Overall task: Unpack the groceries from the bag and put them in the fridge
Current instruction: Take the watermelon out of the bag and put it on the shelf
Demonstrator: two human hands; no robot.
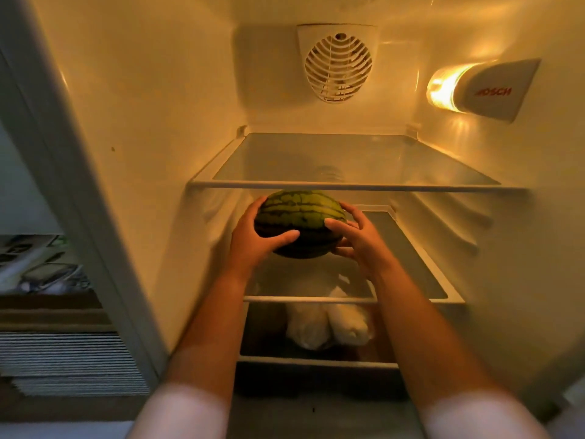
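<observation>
A small striped green watermelon [300,217] hangs inside the open fridge, just under the top glass shelf [348,185] and above the middle glass shelf [421,267]. My left hand [256,239] grips its left side with the thumb across the front. My right hand [357,239] holds its right side, fingers curled round it. Both arms reach in from below. The bag is out of sight.
The top shelf is bare glass. White wrapped packages [329,327] lie on a lower level beneath the middle shelf. A fan grille [338,69] sits on the back wall and a lit lamp [449,90] on the right wall. Outside, at left, a striped rug [63,359].
</observation>
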